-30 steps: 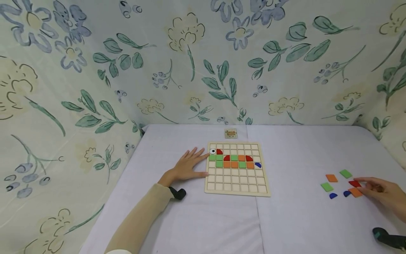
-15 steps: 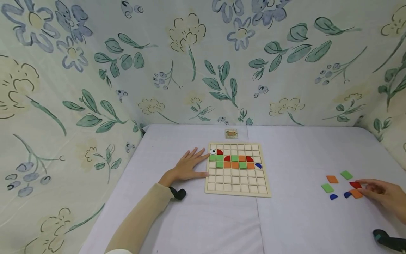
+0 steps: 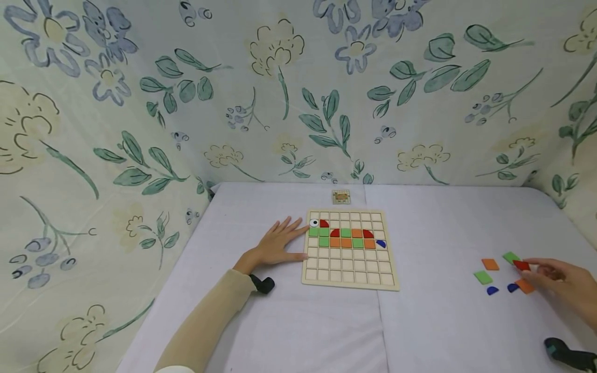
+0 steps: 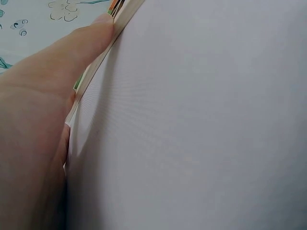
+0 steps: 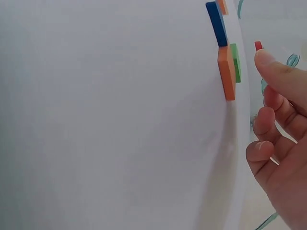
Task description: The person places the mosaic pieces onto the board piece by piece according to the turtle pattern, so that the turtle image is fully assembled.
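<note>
At the left edge of a wooden grid board (image 3: 347,262), my left hand (image 3: 276,244) lies with its fingers spread, thumb and fingertips touching the frame. Several green, orange and red pieces, a round eye piece (image 3: 314,223) and a blue piece (image 3: 381,243) sit on the board. Far to the right, my right hand (image 3: 562,282) pinches a red quarter-round tile (image 3: 521,265) between thumb and finger. The red tile (image 5: 258,45) is held off the table in the right wrist view, mostly hidden by the thumb. Its other fingers are curled loosely.
Under the right hand lie loose tiles: orange (image 3: 490,264), green (image 3: 483,277), another green (image 3: 511,257), blue (image 3: 492,291), a second blue (image 3: 513,287) and another orange (image 3: 525,286). A small picture card (image 3: 341,197) lies behind the board. A floral curtain (image 3: 326,93) hangs behind the table.
The right hand has raised the red tile off the table, and it now overlaps the far green tile in the head view. The left hand and the board have stayed put.
</note>
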Demonstrator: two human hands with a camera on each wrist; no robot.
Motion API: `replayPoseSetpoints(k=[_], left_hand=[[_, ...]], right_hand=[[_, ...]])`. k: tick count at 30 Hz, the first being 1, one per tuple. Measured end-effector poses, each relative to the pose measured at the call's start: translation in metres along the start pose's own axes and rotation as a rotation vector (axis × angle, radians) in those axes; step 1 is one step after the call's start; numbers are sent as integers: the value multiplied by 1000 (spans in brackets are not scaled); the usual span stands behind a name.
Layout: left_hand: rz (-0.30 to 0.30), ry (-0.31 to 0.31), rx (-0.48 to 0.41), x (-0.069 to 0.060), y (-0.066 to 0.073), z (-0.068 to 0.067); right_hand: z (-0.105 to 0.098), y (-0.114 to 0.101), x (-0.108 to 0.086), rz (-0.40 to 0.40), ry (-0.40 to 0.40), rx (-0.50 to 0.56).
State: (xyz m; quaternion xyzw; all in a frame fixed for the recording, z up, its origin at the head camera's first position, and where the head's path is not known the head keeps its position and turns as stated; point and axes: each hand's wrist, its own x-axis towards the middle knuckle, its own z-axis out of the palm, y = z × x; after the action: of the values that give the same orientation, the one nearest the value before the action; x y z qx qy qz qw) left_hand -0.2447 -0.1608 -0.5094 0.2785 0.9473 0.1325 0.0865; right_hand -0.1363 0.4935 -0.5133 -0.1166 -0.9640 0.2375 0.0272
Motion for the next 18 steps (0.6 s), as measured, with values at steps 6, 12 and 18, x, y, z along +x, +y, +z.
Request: replayPoseSetpoints(k=[6, 12, 18], left_hand=[[-5, -7, -4, 0, 0, -1], [-2, -2, -14, -1, 1, -2], [-2, -5, -10, -1, 0, -1]], right_hand=[[-1, -19, -2, -106, 46, 32], [-6, -57, -15, -192, 63, 71], [-6, -83, -22, -290, 67, 120]])
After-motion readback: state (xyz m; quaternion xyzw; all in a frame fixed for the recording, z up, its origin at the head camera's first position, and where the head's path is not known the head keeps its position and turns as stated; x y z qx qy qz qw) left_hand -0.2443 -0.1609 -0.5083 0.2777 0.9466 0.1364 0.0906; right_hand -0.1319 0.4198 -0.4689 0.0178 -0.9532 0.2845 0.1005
